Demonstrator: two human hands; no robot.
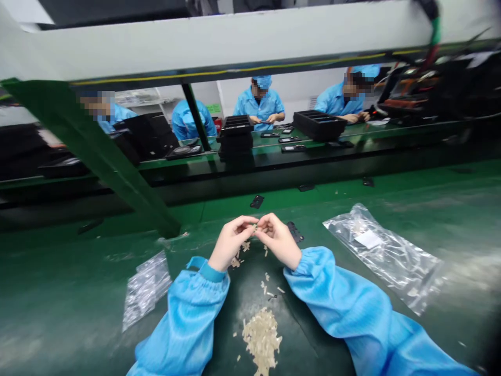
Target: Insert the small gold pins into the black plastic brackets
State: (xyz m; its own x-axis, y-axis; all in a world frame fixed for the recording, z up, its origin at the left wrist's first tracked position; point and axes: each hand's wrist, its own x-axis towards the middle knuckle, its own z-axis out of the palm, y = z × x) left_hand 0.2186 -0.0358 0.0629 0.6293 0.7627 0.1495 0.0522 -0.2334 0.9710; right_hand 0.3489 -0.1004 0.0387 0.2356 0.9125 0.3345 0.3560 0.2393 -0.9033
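My left hand [230, 243] and my right hand [279, 241] meet above the green bench, fingertips pinched together. Between them shows a tiny pale greenish piece [254, 227], too small for me to name. Some pale strips [236, 260] lie below my left hand, partly hidden by it. Beside my right hand is a flat black part [295, 232]. Nearer to me, between my forearms, a heap of thin cream-coloured strips [261, 337] is spread on the bench, with a few loose strips [265, 288] above it.
A clear plastic bag [395, 261] with a white label lies at right, and crumpled clear plastic [146, 287] at left. Another black part [257, 201] lies beyond my hands. A green slanted post [105, 156] rises at left. Co-workers in blue sit behind black trays [319, 125].
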